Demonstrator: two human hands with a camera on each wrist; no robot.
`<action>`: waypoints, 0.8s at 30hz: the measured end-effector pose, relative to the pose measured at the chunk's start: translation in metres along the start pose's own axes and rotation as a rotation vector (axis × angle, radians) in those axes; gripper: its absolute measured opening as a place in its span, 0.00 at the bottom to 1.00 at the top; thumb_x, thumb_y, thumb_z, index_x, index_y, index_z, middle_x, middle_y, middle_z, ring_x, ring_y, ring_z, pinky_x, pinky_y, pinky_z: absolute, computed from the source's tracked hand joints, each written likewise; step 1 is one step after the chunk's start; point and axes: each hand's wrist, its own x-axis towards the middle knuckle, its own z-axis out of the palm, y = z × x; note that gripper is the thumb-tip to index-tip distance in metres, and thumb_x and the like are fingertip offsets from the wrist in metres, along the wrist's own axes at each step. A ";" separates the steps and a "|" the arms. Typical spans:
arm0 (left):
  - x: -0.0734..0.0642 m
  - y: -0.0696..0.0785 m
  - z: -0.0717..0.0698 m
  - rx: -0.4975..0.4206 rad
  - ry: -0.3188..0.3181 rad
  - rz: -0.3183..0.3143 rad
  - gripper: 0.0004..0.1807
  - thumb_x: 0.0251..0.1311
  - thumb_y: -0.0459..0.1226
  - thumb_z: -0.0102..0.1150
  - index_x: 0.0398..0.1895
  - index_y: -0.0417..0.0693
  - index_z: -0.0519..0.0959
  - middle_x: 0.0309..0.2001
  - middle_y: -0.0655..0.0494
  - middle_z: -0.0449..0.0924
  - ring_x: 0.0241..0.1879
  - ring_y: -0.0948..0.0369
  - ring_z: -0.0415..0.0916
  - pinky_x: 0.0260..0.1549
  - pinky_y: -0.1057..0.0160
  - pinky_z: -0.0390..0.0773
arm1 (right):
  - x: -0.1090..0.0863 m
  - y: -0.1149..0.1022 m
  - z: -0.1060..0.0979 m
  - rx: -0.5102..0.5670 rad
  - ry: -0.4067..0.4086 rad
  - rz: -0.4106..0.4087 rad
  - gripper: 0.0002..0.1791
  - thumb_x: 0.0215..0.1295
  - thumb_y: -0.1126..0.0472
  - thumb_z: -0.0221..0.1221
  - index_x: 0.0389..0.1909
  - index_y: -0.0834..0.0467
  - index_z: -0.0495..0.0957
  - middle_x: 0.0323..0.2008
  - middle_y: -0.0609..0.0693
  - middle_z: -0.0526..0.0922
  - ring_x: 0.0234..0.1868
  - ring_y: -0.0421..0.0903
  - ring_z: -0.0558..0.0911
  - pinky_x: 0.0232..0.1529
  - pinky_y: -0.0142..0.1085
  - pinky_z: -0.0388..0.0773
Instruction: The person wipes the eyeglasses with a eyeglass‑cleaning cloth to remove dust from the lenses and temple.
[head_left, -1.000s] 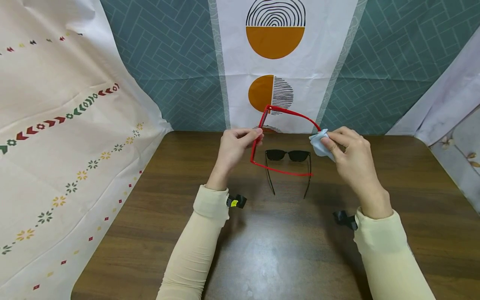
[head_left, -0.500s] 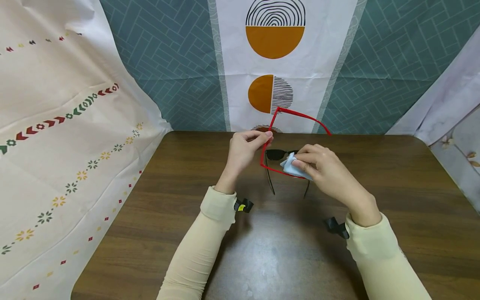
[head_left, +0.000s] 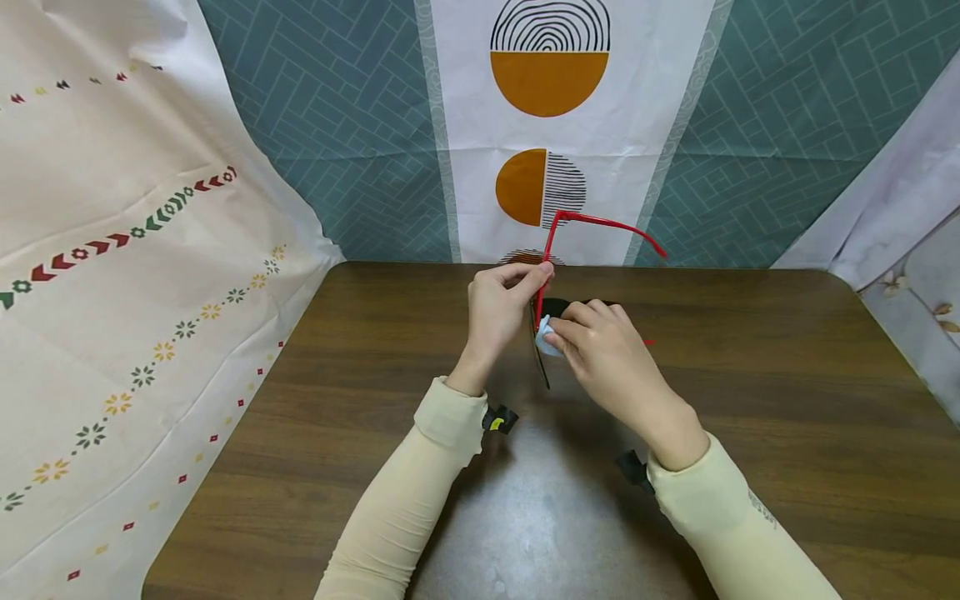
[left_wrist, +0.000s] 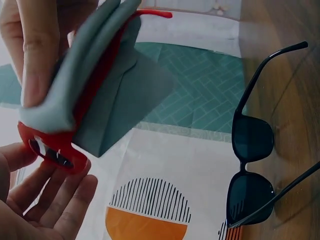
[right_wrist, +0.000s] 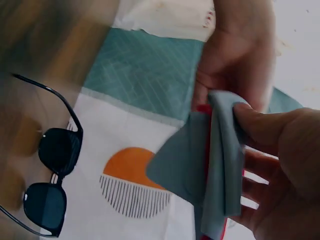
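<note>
My left hand (head_left: 501, 310) pinches the front of a pair of red-framed glasses (head_left: 611, 222), held up above the table with both temples unfolded and pointing right. A folded light blue cloth (head_left: 548, 338) sits between the fingers of my right hand (head_left: 611, 358). In the left wrist view the cloth (left_wrist: 52, 112) wraps over the lower part of the red front, close to the lens the left fingers steady. The right wrist view shows the cloth (right_wrist: 220, 170) pressed round the frame by thumb and fingers. The right hand hides most of the lower temple in the head view.
Black sunglasses (left_wrist: 254, 137) rest on the brown wooden table (head_left: 360, 400) behind the hands, temples open toward me; the right hand partly covers them in the head view. Patterned cloths hang at the back (head_left: 337, 158) and along the left side (head_left: 150, 292).
The right hand with the cloth has moved left, from the upper temple's tip past the lower temple to the frame front. The left hand has shifted slightly right with the glasses.
</note>
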 end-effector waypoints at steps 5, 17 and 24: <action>0.001 -0.001 0.000 -0.033 0.015 0.003 0.15 0.68 0.46 0.69 0.38 0.42 0.92 0.34 0.48 0.90 0.36 0.59 0.82 0.33 0.61 0.79 | 0.000 -0.005 0.011 -0.147 0.072 -0.065 0.08 0.64 0.66 0.72 0.40 0.65 0.87 0.35 0.55 0.82 0.39 0.56 0.78 0.43 0.47 0.72; 0.007 0.001 -0.015 -0.087 0.026 -0.003 0.14 0.67 0.41 0.70 0.34 0.36 0.90 0.30 0.49 0.89 0.37 0.57 0.85 0.45 0.61 0.86 | 0.002 0.004 0.007 -0.188 0.102 -0.072 0.09 0.58 0.68 0.75 0.38 0.64 0.87 0.32 0.53 0.82 0.38 0.55 0.79 0.43 0.47 0.72; 0.011 0.002 -0.022 -0.157 0.023 -0.020 0.13 0.66 0.38 0.70 0.35 0.32 0.90 0.31 0.47 0.89 0.35 0.59 0.86 0.49 0.56 0.86 | 0.002 0.013 0.002 -0.155 0.114 -0.085 0.08 0.58 0.69 0.74 0.38 0.64 0.87 0.32 0.53 0.83 0.38 0.55 0.79 0.46 0.49 0.73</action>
